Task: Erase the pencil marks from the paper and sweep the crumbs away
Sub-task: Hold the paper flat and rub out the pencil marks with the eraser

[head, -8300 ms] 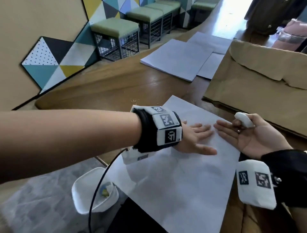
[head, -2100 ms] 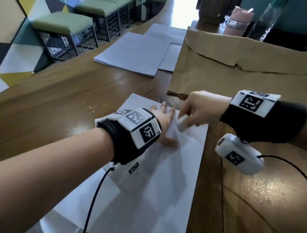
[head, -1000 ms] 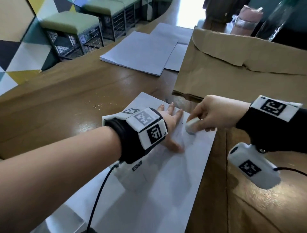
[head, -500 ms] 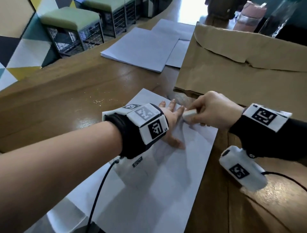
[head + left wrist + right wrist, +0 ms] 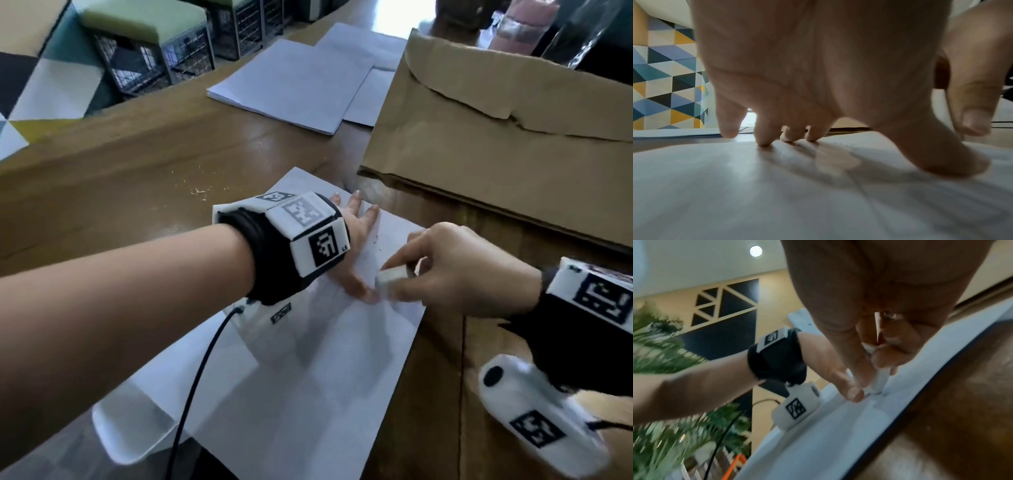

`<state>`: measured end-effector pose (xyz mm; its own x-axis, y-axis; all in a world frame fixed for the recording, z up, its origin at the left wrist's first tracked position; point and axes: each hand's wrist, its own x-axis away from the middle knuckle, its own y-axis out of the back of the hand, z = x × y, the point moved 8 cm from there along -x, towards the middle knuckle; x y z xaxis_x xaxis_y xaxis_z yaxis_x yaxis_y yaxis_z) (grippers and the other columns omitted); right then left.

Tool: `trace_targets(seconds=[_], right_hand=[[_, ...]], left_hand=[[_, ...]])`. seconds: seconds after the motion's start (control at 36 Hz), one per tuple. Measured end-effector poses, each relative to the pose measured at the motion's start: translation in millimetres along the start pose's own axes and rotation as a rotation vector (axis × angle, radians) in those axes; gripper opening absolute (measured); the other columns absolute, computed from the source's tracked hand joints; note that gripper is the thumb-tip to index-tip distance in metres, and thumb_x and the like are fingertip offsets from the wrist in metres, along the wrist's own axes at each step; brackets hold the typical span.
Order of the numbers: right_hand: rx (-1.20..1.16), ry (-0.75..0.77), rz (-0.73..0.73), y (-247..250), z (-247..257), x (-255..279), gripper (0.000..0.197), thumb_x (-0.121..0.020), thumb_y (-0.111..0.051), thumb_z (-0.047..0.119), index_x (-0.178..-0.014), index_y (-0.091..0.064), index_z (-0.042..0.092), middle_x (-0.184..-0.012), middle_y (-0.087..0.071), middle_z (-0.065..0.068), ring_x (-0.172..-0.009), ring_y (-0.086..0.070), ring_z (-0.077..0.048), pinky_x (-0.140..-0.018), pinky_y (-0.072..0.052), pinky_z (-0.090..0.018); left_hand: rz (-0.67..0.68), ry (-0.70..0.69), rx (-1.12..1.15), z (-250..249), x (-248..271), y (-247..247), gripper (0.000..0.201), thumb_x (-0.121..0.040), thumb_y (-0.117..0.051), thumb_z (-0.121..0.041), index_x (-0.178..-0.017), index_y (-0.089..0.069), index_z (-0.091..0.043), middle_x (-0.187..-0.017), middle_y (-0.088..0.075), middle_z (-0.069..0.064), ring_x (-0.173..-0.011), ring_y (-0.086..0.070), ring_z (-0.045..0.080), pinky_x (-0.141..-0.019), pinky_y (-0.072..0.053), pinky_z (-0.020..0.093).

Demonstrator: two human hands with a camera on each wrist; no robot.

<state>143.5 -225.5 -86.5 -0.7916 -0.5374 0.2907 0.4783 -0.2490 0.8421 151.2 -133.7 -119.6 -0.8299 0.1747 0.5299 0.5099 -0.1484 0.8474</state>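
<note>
A white sheet of paper (image 5: 308,394) lies on the wooden table (image 5: 120,205). My left hand (image 5: 356,246) lies flat on its upper part, fingers spread and fingertips (image 5: 764,141) pressing the sheet. My right hand (image 5: 445,270) pinches a white eraser (image 5: 394,275) and holds its tip (image 5: 877,386) on the paper beside the left thumb (image 5: 851,392). Faint pencil marks and dark crumbs (image 5: 375,240) show between the two hands. Small crumbs (image 5: 840,143) also lie on the paper beyond the left fingers.
A large brown envelope (image 5: 496,144) lies just behind the sheet on the right. A stack of white paper (image 5: 294,85) sits farther back. Light shavings (image 5: 198,192) dot the table left of the sheet. A white bin (image 5: 130,431) stands below the table's near edge.
The right hand has drawn the eraser from near the left fingertips toward me, down beside the left thumb. The left hand stays flat on the sheet.
</note>
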Motion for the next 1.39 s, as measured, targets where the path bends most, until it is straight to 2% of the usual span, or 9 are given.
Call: trace_targets(seconds=[0.17, 0.39, 0.61, 0.69, 0.81, 0.97, 1.17, 1.25, 1.39], right_hand=[[-0.139, -0.134, -0.054, 24, -21, -21, 0.01, -0.07, -0.077, 0.036, -0.071, -0.076, 0.026, -0.037, -0.055, 0.006, -0.037, -0.047, -0.002, -0.047, -0.04, -0.017], [-0.04, -0.04, -0.027, 0, 4, -7, 0.011, -0.076, -0.07, 0.024, -0.075, -0.076, 0.016, -0.051, -0.058, 0.005, -0.037, -0.051, 0.002, -0.037, -0.036, -0.007], [-0.094, -0.145, -0.154, 29, -14, -24, 0.009, -0.075, -0.071, 0.025, -0.07, -0.075, 0.018, -0.033, -0.052, 0.006, -0.038, -0.046, -0.004, -0.038, -0.037, -0.012], [-0.069, -0.071, -0.05, 5, 1, -12, 0.011, -0.076, -0.07, 0.025, -0.072, -0.075, 0.017, -0.03, -0.05, 0.012, -0.033, -0.047, 0.001, -0.036, -0.033, -0.006], [-0.116, -0.117, 0.086, 2, -2, -16, 0.015, -0.071, -0.073, 0.035, -0.072, -0.076, 0.02, -0.04, -0.056, 0.006, -0.042, -0.047, -0.005, -0.047, -0.04, -0.017], [-0.298, -0.177, -0.133, 28, -24, -40, 0.019, -0.071, -0.077, 0.029, -0.067, -0.072, 0.011, -0.037, -0.056, 0.007, -0.039, -0.047, -0.007, -0.047, -0.041, -0.018], [-0.271, -0.153, 0.116, -6, -9, -17, 0.026, -0.072, -0.076, 0.038, -0.071, -0.074, 0.012, -0.04, -0.057, 0.004, -0.038, -0.046, -0.004, -0.044, -0.039, -0.016], [-0.307, -0.22, -0.024, 13, -16, -36, 0.025, -0.071, -0.077, 0.027, -0.066, -0.071, 0.004, -0.035, -0.051, 0.004, -0.033, -0.042, -0.008, -0.042, -0.037, -0.016], [-0.28, -0.198, -0.132, 16, -13, -42, 0.028, -0.073, -0.074, 0.028, -0.052, -0.063, 0.013, -0.033, -0.048, 0.005, -0.036, -0.043, -0.011, -0.044, -0.038, -0.021]], left_hand=[[0.016, 0.0, 0.037, 2, -3, -2, 0.129, -0.064, -0.063, -0.072, -0.147, 0.022, -0.021, -0.156, 0.024, 0.007, -0.146, 0.008, 0.034, -0.118, -0.006, 0.051], [-0.004, 0.016, 0.016, 2, -3, -2, 0.13, -0.065, -0.062, -0.073, -0.147, 0.023, -0.019, -0.156, 0.024, 0.008, -0.146, 0.009, 0.034, -0.118, -0.006, 0.052], [-0.006, -0.01, 0.035, 4, -1, -3, 0.128, -0.066, -0.062, -0.072, -0.147, 0.022, -0.02, -0.156, 0.024, 0.007, -0.146, 0.008, 0.034, -0.118, -0.009, 0.053], [-0.028, -0.009, 0.022, 1, -1, -3, 0.127, -0.067, -0.062, -0.071, -0.148, 0.02, -0.018, -0.156, 0.022, 0.009, -0.146, 0.008, 0.035, -0.118, -0.01, 0.052], [-0.004, -0.01, 0.036, 0, -1, -4, 0.127, -0.068, -0.063, -0.069, -0.147, 0.022, -0.018, -0.156, 0.025, 0.008, -0.146, 0.01, 0.034, -0.119, -0.009, 0.05], [0.002, -0.035, 0.062, 2, -1, -4, 0.127, -0.067, -0.064, -0.068, -0.148, 0.02, -0.02, -0.156, 0.025, 0.008, -0.145, 0.01, 0.035, -0.118, -0.009, 0.051], [0.011, -0.029, 0.086, 2, -3, -6, 0.132, -0.065, -0.065, -0.069, -0.146, 0.025, -0.016, -0.155, 0.028, 0.007, -0.145, 0.014, 0.032, -0.119, -0.008, 0.05], [0.004, -0.032, 0.107, 3, -3, -6, 0.133, -0.066, -0.065, -0.068, -0.146, 0.025, -0.01, -0.155, 0.027, 0.006, -0.146, 0.014, 0.031, -0.12, -0.005, 0.046], [-0.031, -0.03, 0.109, 2, 0, -4, 0.131, -0.068, -0.065, -0.066, -0.147, 0.021, -0.007, -0.156, 0.023, 0.008, -0.146, 0.014, 0.029, -0.119, -0.002, 0.04]])
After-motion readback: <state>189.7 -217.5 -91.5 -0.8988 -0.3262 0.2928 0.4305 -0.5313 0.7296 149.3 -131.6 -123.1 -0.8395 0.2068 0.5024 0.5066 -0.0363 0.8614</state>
